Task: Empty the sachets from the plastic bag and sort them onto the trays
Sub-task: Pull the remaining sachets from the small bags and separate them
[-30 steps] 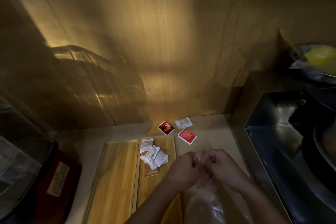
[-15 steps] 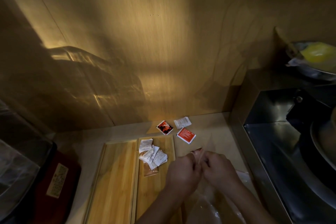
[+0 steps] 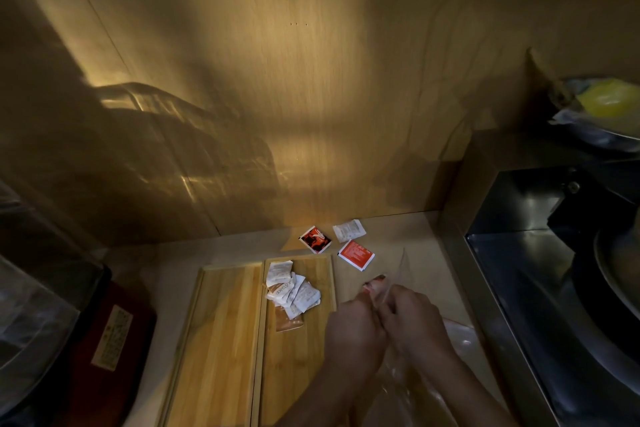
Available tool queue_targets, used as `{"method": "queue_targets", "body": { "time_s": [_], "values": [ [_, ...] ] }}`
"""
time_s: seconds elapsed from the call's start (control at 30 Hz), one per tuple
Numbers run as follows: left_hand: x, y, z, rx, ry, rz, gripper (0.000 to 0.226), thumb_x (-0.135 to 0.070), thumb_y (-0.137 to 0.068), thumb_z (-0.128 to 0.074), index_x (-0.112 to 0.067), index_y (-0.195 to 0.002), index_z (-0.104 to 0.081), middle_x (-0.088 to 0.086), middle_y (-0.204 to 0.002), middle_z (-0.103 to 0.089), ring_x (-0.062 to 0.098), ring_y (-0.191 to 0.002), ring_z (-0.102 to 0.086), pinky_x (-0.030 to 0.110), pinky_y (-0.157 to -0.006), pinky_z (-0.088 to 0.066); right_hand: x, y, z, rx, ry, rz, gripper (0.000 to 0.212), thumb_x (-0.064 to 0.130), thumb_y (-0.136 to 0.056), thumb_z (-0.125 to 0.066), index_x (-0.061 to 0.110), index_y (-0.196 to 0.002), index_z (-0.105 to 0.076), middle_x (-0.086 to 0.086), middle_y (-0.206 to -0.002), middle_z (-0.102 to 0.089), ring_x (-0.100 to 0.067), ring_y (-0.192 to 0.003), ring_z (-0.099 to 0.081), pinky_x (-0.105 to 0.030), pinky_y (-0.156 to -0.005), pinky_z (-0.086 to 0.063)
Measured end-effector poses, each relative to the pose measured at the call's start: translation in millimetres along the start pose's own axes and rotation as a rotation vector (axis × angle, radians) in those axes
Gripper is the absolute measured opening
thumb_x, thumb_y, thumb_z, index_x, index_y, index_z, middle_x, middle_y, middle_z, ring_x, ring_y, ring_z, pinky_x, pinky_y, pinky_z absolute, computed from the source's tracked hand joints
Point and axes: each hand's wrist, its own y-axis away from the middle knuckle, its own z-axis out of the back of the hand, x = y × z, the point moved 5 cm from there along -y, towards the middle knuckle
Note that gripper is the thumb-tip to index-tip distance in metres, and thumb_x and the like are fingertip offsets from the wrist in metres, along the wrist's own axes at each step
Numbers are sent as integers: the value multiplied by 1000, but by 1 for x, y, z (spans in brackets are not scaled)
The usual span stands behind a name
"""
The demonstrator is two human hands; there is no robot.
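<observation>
My left hand and my right hand meet over the counter, both pinching the top of a clear plastic bag that hangs down between my forearms. A reddish sachet pokes out just above my fingers. Two wooden trays lie side by side: the left tray is bare, the right tray carries a heap of several white sachets and a brownish one. Beyond the trays on the counter lie a black-and-red sachet, a white sachet and a red sachet.
A wooden wall stands close behind the counter. A steel sink with a dark pan fills the right side, and a bowl with something yellow sits above it. A dark red box and a clear container are at the left.
Both hands, still together on the bag's top, have shifted slightly and a reddish sachet has come into view above the fingers. The sachets on the tray and counter have not moved.
</observation>
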Motion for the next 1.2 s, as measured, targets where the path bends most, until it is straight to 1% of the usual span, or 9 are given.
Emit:
{"method": "queue_targets", "body": {
  "time_s": [0.17,0.27,0.37,0.53,0.77,0.9,1.0,1.1,1.2],
  "values": [
    [12,-2,-3,62,187,84,16,-12,-89,-51,-7,-98,-63,14,-98,-73,25,-86,-69,32,-76,-55,-21,-6,-14,147,-623,-199,28,1,-80,-53,9,-54,-50,1,-40,-53,-12,-36,-42,-21,-39,-30],
    [15,-4,-7,130,207,77,11,-6,-83,-57,-7,-89,-66,12,-89,-73,24,-80,-68,29,-71,-53,-27,-2,-21,333,-837,-314,27,-5,-79,-47,6,-55,-55,0,-33,-48,-11,-28,-34,-13,-34,-26],
    [22,-7,-14,277,228,115,13,0,-78,-58,-10,-76,-67,-1,-63,-62,20,-67,-65,33,-68,-57,-28,2,-22,434,-778,-272,30,-5,-80,-45,10,-54,-53,4,-31,-44,-8,-27,-32,-12,-33,-22],
    [29,-9,-15,572,314,105,26,2,-79,-53,-13,-61,-64,0,-52,-55,1,-35,-50,16,-43,-44,-24,2,-21,432,-588,-53,43,-5,-82,-51,19,-48,-40,12,-30,-42,2,-36,-35,-13,-39,-26],
    [28,-14,-10,246,149,54,18,-13,-83,-56,-2,-88,-70,8,-72,-66,11,-58,-53,21,-57,-42,-32,-9,-23,237,-270,-8,43,10,-80,-53,20,-41,-35,6,-46,-37,-9,-53,-39,-24,-50,-28],
    [32,-18,-7,204,165,95,28,-11,-80,-56,-22,-54,-54,-5,-55,-50,14,-58,-50,25,-56,-38,-36,-11,-22,239,-420,-5,44,9,-74,-59,18,-37,-36,2,-45,-35,-10,-52,-34,-30,-56,-27],
    [32,-20,-8,183,170,87,30,-11,-76,-55,-24,-52,-45,-6,-55,-48,17,-63,-50,26,-57,-36,-36,-15,-23,181,-376,-37,40,14,-74,-59,18,-43,-33,-2,-54,-39,-15,-57,-40,-31,-57,-31],
    [29,-19,-9,198,136,57,29,-7,-76,-56,-27,-60,-43,-3,-65,-53,22,-72,-58,32,-64,-46,-32,-14,-25,153,-331,-68,15,18,-77,-58,10,-64,-57,-8,-74,-65,-21,-73,-61,-35,-66,-46],
    [27,-18,-6,178,137,24,13,-13,-82,-57,-25,-87,-52,5,-87,-69,26,-84,-67,37,-72,-53,-26,-13,-25,157,-283,10,19,18,-83,-54,9,-67,-60,-12,-76,-67,-23,-74,-63,-36,-68,-48]
  ]
}}
